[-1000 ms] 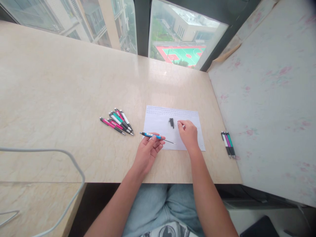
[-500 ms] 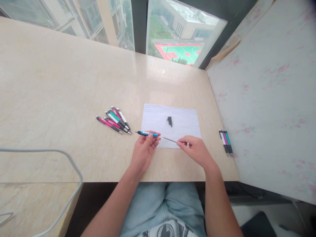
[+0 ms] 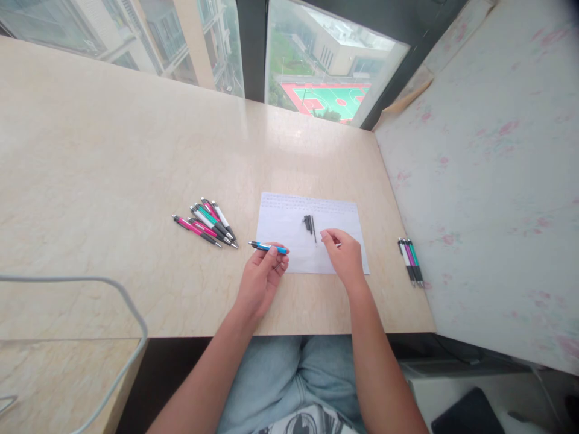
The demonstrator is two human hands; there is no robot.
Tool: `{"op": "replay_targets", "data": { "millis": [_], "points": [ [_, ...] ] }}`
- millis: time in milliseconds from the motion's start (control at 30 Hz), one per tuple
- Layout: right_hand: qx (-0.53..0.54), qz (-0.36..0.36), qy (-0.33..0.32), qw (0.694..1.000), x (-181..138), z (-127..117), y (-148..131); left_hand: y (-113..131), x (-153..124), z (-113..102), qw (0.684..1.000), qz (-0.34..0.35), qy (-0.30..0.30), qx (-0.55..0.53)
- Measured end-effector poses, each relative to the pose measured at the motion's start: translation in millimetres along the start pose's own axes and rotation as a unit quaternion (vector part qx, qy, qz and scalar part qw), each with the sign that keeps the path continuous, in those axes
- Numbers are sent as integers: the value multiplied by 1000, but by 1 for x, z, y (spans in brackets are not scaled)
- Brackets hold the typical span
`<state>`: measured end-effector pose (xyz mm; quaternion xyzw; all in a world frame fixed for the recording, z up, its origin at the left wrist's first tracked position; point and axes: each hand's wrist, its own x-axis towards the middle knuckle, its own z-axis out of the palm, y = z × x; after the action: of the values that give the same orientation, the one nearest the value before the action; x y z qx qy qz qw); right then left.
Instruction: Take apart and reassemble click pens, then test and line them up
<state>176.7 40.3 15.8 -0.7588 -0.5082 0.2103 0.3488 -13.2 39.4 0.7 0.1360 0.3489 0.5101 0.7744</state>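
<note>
My left hand [image 3: 261, 276] is closed on a blue pen barrel [image 3: 269, 246], held level just off the left edge of a white sheet of paper [image 3: 337, 211]. A thin dark refill [image 3: 313, 230] lies on the sheet beside a small black pen tip piece [image 3: 307, 223]. My right hand [image 3: 344, 253] rests on the paper just right of the refill. Its fingers are curled together, with a small pale sliver showing between them that I cannot name.
Several pink, green and white pens [image 3: 205, 222] lie in a heap left of the paper. Three more pens [image 3: 411, 260] sit side by side near the table's right edge [image 3: 407, 301]. A grey cable [image 3: 113, 283] loops at the left. A patterned wall [image 3: 488, 181] rises on the right.
My right hand drew the thin refill out of the blue barrel, carried it up and laid it on the paper beside the black tip piece. The left hand kept hold of the barrel.
</note>
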Motion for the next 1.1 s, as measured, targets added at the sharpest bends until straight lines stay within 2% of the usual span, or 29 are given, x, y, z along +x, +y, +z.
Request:
{"op": "replay_targets", "data": {
  "millis": [100, 200, 267, 367, 433, 500, 567, 600, 733, 800, 867, 933, 1100],
  "points": [
    [129, 33, -81, 988, -20, 3, -13, -1, -3, 2, 999, 5, -8, 49],
    [284, 80, -162, 941, -45, 12, -24, -2, -8, 4, 983, 34, -30, 178],
    [370, 139, -162, 904, -58, 21, -27, -3, -11, 6, 965, 65, -46, 251],
    [452, 207, -147, 855, -68, 31, -24, -4, -15, 7, 944, 119, -49, 304],
    [481, 225, -143, 835, -70, 33, -21, -4, -16, 8, 937, 141, -41, 317],
    [491, 232, -142, 828, -70, 32, -18, -4, -15, 8, 939, 143, -28, 310],
    [474, 226, -137, 840, -69, 29, -15, -2, -14, 8, 948, 132, -10, 289],
    [451, 216, -126, 857, -67, 26, -13, -2, -13, 7, 954, 123, -2, 273],
    [256, 124, -13, 959, -43, 12, -1, -1, -8, 3, 984, 71, 8, 162],
    [155, 82, 22, 984, -23, 8, 6, -1, -6, 2, 993, 44, 4, 110],
    [78, 44, 30, 995, -3, 6, 10, -1, -5, 1, 996, 30, 5, 88],
    [25, 4, 12, 1000, 12, 7, 12, -1, -4, 1, 996, 26, 12, 85],
    [13, -35, 4, 999, 17, 11, 13, -1, -5, 2, 996, 20, 12, 85]
  ]
}}
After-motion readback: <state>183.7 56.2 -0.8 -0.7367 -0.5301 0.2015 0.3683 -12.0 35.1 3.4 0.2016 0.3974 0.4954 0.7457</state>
